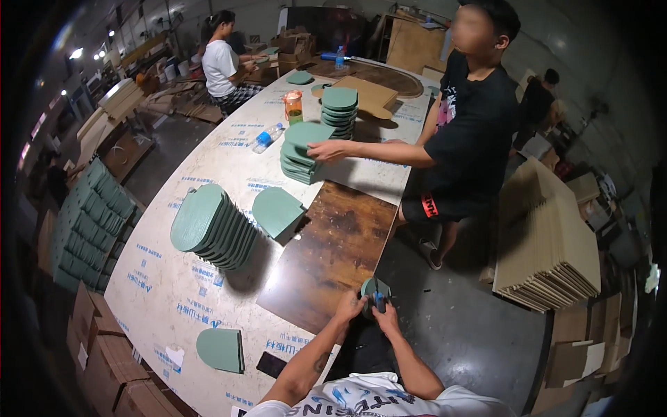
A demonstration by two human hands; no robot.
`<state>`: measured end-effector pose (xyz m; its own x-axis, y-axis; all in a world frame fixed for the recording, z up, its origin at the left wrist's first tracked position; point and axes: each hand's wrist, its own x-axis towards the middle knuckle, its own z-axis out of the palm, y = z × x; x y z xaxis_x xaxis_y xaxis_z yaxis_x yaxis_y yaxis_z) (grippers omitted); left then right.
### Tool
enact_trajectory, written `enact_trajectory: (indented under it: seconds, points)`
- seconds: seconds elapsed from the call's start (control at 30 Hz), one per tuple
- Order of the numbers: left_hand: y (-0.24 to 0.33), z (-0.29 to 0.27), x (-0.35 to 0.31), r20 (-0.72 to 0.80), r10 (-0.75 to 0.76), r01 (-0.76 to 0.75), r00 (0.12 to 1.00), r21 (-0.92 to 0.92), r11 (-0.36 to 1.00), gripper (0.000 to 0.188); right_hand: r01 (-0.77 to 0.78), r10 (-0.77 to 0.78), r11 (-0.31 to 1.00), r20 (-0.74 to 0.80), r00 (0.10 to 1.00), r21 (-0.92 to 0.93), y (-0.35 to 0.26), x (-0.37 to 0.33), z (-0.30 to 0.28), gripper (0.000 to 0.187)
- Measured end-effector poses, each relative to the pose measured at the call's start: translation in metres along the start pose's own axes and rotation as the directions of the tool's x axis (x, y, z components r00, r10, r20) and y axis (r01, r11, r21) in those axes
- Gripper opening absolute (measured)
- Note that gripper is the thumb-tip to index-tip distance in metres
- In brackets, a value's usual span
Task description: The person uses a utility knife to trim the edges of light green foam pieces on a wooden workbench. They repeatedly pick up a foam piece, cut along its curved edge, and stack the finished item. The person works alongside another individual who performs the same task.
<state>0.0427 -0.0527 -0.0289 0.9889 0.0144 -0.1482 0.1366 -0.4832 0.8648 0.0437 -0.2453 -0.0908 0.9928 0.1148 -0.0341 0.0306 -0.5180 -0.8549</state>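
Note:
Just past the table's near right edge, I have a green round-ended piece in front of me. My left hand is closed on its left side. In my right hand is a dark tool with blue on its handle, its narrow end lying over the green piece; its exact kind is too small to tell. On the table to my left stands a tall leaning stack of green round-ended pieces. Another green piece lies beyond it, and one more rests nearer, beside a black phone.
Across the table a co-worker's hand touches a green stack. Bottles and an orange-topped cup stand nearby. Stacked brown boards are on the right floor, cardboard boxes at left. Another person sits at the far left.

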Motion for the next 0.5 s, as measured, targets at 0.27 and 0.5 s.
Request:
enact_trajectory:
  seconds: [0.27,0.5]
  points:
    - [-0.043,-0.025,-0.058,-0.071,-0.39,0.136,0.918,-0.868,0.477,0.034,-0.198,0.163,0.974,-0.27,0.949,-0.106,-0.031,-0.019,-0.052,0.042]
    - [-0.048,-0.043,-0.081,-0.21,-0.253,0.306,0.944,0.276,0.911,0.062,-0.505,0.451,0.481,0.291,0.843,0.717,0.001,-0.006,-0.037,0.044]
